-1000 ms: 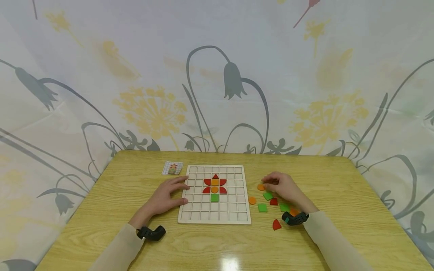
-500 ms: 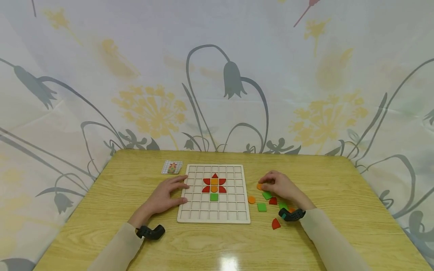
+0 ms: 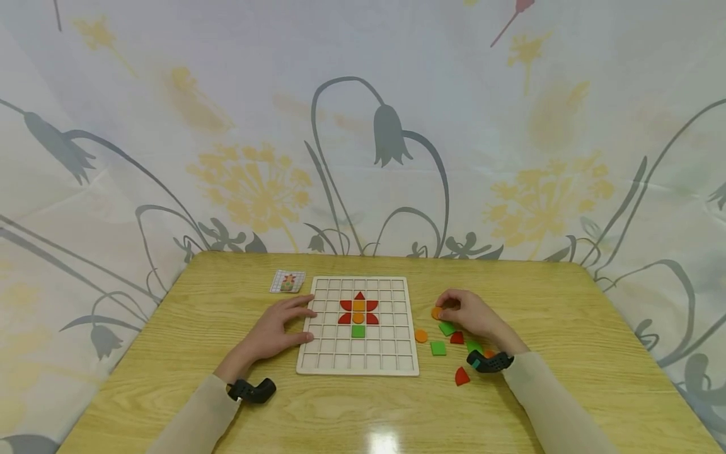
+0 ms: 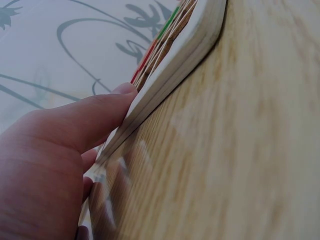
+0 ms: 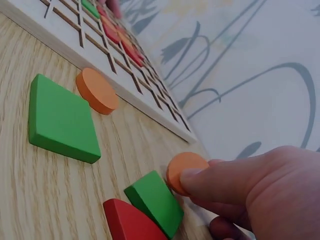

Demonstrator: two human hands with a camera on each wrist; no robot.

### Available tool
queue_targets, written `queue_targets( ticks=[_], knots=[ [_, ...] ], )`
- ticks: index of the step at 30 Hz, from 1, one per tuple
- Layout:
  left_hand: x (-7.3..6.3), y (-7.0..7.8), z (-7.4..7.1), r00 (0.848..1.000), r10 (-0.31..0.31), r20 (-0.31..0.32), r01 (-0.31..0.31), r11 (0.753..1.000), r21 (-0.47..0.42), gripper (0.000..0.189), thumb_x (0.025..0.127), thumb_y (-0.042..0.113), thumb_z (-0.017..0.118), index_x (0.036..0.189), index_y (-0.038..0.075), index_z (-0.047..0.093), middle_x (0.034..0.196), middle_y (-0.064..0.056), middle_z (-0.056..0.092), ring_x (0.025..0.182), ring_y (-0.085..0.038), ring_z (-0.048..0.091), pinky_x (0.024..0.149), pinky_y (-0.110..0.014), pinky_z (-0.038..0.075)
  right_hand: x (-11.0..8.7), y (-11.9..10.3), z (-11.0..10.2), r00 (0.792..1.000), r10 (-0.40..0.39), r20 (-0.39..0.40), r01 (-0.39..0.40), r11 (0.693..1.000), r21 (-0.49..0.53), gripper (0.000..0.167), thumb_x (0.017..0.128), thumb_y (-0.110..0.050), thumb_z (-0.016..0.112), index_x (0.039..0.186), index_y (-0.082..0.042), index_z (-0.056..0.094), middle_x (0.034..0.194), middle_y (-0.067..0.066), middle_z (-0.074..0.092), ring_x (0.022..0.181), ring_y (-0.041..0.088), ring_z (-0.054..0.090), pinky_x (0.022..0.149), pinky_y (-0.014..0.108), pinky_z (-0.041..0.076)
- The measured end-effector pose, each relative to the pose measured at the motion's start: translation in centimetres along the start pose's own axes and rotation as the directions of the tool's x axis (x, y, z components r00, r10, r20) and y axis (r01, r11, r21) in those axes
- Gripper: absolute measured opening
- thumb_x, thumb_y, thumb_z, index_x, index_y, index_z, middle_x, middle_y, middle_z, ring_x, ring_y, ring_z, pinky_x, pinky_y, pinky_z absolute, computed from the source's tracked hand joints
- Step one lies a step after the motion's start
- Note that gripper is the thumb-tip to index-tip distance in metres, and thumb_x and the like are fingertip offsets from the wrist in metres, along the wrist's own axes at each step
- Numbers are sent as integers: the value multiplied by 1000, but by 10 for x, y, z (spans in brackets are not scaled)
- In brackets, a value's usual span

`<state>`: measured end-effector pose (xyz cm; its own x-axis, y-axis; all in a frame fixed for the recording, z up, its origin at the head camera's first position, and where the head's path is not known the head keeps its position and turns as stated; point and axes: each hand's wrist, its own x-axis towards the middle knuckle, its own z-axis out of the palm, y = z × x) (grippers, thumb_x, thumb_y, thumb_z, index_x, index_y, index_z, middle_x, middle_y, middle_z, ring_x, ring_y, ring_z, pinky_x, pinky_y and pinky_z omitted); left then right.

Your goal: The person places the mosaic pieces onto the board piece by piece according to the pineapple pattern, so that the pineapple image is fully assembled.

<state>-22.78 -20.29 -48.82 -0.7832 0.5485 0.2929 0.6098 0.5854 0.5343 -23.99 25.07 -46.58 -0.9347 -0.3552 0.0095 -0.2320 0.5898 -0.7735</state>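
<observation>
A pale wooden grid board (image 3: 337,362) lies on the table with coloured pieces in its cells: red petal shapes and a red triangle around an orange square (image 3: 359,306) and an orange disc (image 3: 358,318), with a green square (image 3: 358,331) below. My left hand (image 3: 278,331) rests with spread, relaxed fingers on the board's left edge; in the left wrist view the thumb (image 4: 100,112) touches its rim. To the right of the board, my right hand (image 3: 473,313) pinches another orange disc (image 5: 182,167) between thumb and fingers. This disc stands tilted beside a green piece (image 5: 157,200).
Loose pieces lie around the right hand: an orange disc (image 3: 421,336), a green square (image 3: 438,348), red quarter-rounds (image 3: 462,376) and others partly under the wrist. A small pattern card (image 3: 287,281) lies beyond the left hand. A floral curtain (image 3: 363,126) hangs behind the table.
The right hand and wrist have shifted slightly left, covering more of the green and orange pieces beneath the wrist. My left hand and the board stay as they were.
</observation>
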Motion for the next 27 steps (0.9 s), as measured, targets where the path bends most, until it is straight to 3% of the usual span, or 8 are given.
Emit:
queue_targets(
  ticks=[7,17,27],
  knots=[
    [-2,0,0,1000,-2,2,2,1000,-8,40,89,34,75,124,15,70,151,-10,47,137,-41,40,106,-65,30,-2,-5,2,996,20,-87,-19,1000,21,9,96,-8,67,104,-4,67,94,5,66,83,19,60,73,32,49],
    [0,1,-1,1000,-13,12,13,1000,-2,40,89,35,75,124,17,70,151,-8,46,137,-39,40,108,-63,30,-9,-12,0,984,76,-164,-62,994,85,16,97,-11,67,110,-2,69,102,11,68,80,22,62,64,30,50],
    [0,2,-1,1000,-17,16,17,1000,-14,39,89,34,75,123,17,71,151,-10,47,138,-40,39,107,-64,29,-9,-19,8,980,-12,-199,33,994,102,18,93,-12,72,108,-2,74,107,13,71,86,21,65,69,26,53]
  ],
)
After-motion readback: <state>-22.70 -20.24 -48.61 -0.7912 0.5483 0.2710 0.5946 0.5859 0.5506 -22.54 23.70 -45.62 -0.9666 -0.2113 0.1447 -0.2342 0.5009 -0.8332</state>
